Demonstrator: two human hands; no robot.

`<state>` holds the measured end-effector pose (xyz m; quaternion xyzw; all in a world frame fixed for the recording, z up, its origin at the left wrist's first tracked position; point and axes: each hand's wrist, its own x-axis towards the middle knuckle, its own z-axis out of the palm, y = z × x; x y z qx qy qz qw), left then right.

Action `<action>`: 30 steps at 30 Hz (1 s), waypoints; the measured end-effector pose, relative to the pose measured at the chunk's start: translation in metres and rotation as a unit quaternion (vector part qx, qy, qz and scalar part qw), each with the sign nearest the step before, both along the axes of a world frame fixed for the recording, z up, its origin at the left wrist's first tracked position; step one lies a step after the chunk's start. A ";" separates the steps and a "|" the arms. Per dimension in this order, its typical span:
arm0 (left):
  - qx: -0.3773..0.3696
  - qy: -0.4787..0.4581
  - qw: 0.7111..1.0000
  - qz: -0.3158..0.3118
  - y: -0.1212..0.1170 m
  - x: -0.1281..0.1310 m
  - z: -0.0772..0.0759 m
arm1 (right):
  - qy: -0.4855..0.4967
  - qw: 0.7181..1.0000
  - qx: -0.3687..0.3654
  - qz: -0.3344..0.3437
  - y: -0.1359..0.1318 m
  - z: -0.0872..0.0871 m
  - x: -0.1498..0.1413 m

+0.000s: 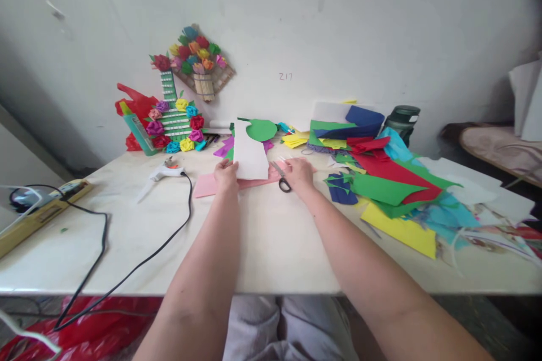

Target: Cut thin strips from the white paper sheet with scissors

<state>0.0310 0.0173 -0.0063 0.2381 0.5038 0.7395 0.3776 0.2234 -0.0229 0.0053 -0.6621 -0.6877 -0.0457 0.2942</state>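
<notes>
White sheet (251, 159) at mid-table, over pink paper (205, 186), in front of the person. Long axis runs away from the person toward the wall (271, 28); near edge faces the person. Green piece (263, 131) at its far end, round part out to the right. Purple paper (223, 148) shows to the left of the sheet. Pink paper lies crosswise, long axis left to right.

Left hand (227, 174) pinches the near left corner of the white sheet, thumb and fingers closed on it. Right hand (300, 174) is over the right part of the pink paper, fingers partly curled, right beside the scissors (279, 171); can't tell if it grips them or only rests there. Scissors: blades point away and left, toward the sheet's right edge; black handle nearer the person.

Room: bare table (271, 237) between the forearms, back to the front edge, which is well apart from both hands. Left side also has open surface up to the glue gun (158, 177), its cord (168, 240) running over the front edge. Right side tight: blue scrap (343, 194) near the right hand, then green strip (383, 187) and yellow paper (398, 231). Far side: flower guitar (175, 118) beyond the left hand, left of the sheet.
</notes>
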 end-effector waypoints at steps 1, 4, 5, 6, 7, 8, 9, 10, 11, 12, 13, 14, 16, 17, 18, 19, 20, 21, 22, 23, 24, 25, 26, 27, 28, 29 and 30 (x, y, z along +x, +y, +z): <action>-0.003 0.006 1.000 0.002 0.000 0.000 -0.001 | -0.002 0.999 -0.005 -0.048 0.002 0.002 0.008; -0.013 0.025 1.000 -0.003 0.002 0.000 -0.003 | -0.015 0.991 -0.061 -0.122 0.007 0.001 0.029; -0.018 0.034 0.999 -0.003 0.003 -0.001 -0.004 | -0.023 0.988 -0.084 -0.130 0.008 0.000 0.033; -0.021 0.045 0.999 -0.001 0.004 -0.001 -0.006 | -0.030 0.985 -0.101 -0.135 0.010 -0.002 0.036; -0.023 0.058 0.998 0.003 0.005 -0.001 -0.007 | -0.036 0.983 -0.115 -0.136 0.011 -0.003 0.038; -0.024 0.072 0.997 0.006 0.007 -0.002 -0.008 | -0.041 0.982 -0.124 -0.135 0.012 -0.005 0.038; -0.023 0.086 0.996 0.011 0.008 -0.003 -0.010 | -0.043 0.982 -0.130 -0.133 0.013 -0.005 0.038; -0.022 0.101 0.995 0.013 0.009 -0.003 -0.011 | -0.044 0.981 -0.134 -0.132 0.014 -0.006 0.038; -0.020 0.116 0.993 0.016 0.011 -0.004 -0.013 | -0.044 0.981 -0.137 -0.132 0.015 -0.006 0.038; -0.022 0.132 0.991 0.021 0.012 -0.005 -0.014 | -0.044 0.980 -0.139 -0.133 0.015 -0.005 0.038; -0.025 0.150 0.988 0.026 0.014 -0.006 -0.016 | -0.043 0.980 -0.141 -0.135 0.016 -0.005 0.037; -0.030 0.169 0.985 0.034 0.015 -0.007 -0.017 | -0.041 0.979 -0.142 -0.138 0.016 -0.004 0.037; -0.037 0.210 0.976 0.046 0.017 -0.008 -0.020 | -0.031 0.978 -0.144 -0.147 0.016 -0.002 0.036; -0.038 0.232 0.971 0.050 0.018 -0.009 -0.020 | -0.023 0.978 -0.145 -0.149 0.016 -0.002 0.035; -0.039 0.253 0.965 0.052 0.018 -0.009 -0.020 | -0.014 0.978 -0.146 -0.151 0.015 -0.001 0.035; -0.040 0.272 0.960 0.053 0.017 -0.009 -0.020 | -0.005 0.977 -0.146 -0.152 0.015 -0.001 0.034; -0.043 0.290 0.954 0.053 0.015 -0.009 -0.018 | 0.005 0.978 -0.145 -0.152 0.014 0.000 0.034; -0.047 0.307 0.949 0.054 0.012 -0.008 -0.016 | 0.014 0.978 -0.140 -0.152 0.013 0.000 0.034; -0.053 0.325 0.943 0.059 0.009 -0.006 -0.012 | 0.024 0.979 -0.130 -0.153 0.013 0.000 0.035; -0.054 0.342 0.936 0.068 0.006 -0.005 -0.008 | 0.035 0.981 -0.116 -0.154 0.012 0.001 0.035; -0.051 0.360 0.928 0.087 0.002 -0.002 -0.004 | 0.048 0.982 -0.097 -0.155 0.012 0.001 0.036; -0.047 0.375 0.920 0.105 -0.002 0.000 0.001 | 0.065 0.984 -0.075 -0.151 0.012 0.001 0.037; -0.037 0.390 0.913 0.118 -0.005 0.004 0.006 | 0.086 0.985 -0.051 -0.141 0.012 0.000 0.037; -0.022 0.395 0.910 0.122 -0.009 0.007 0.010 | 0.115 0.986 -0.028 -0.120 0.013 0.000 0.037; -0.001 0.385 0.916 0.109 -0.011 0.011 0.014 | 0.150 0.985 -0.009 -0.089 0.014 0.000 0.036; 0.026 0.359 0.930 0.081 -0.014 0.015 0.016 | 0.189 0.981 0.005 -0.047 0.015 -0.001 0.035; 0.052 0.315 0.947 0.033 -0.016 0.018 0.018 | 0.228 0.974 0.012 0.000 0.016 -0.001 0.033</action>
